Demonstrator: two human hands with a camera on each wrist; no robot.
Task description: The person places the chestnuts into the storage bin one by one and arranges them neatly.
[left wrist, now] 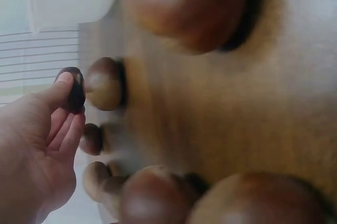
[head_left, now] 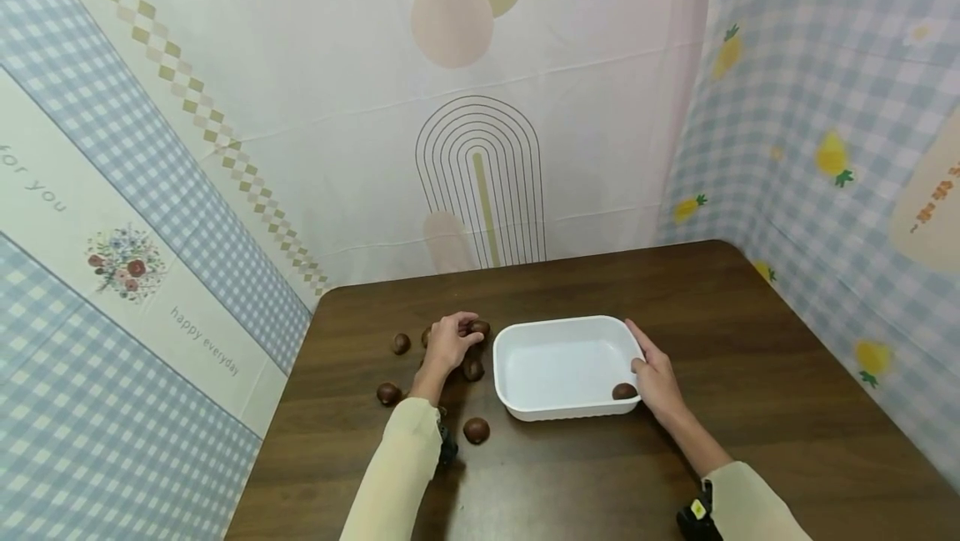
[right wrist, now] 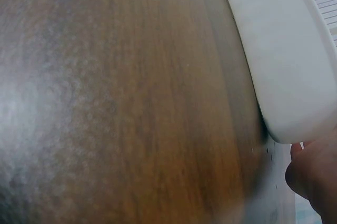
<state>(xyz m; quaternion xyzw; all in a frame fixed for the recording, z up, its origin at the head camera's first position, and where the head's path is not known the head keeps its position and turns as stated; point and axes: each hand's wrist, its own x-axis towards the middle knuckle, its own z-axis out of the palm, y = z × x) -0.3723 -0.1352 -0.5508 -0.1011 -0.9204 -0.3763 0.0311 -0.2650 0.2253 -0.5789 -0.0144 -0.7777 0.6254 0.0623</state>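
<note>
My left hand (head_left: pixel 446 347) pinches a dark brown chestnut (left wrist: pixel 77 91) between thumb and fingers, just left of the white tray. In the left wrist view, another chestnut (left wrist: pixel 105 84) sits on the table right beside the held one. The white rectangular tray (head_left: pixel 562 358) rests on the table, and my right hand (head_left: pixel 657 380) grips its right end, thumb over the rim. One chestnut (head_left: pixel 624 391) lies in the tray's near right corner. In the right wrist view the tray's outer wall (right wrist: pixel 289 61) shows, with part of the right hand (right wrist: pixel 318 174) at its end.
Several loose chestnuts lie around the left hand, among them one by the near side (head_left: pixel 476 430), one at the left (head_left: pixel 388 394) and one farther back (head_left: pixel 401 343). The brown wooden table (head_left: pixel 750 358) ends at the back against a patterned cloth (head_left: pixel 600 149).
</note>
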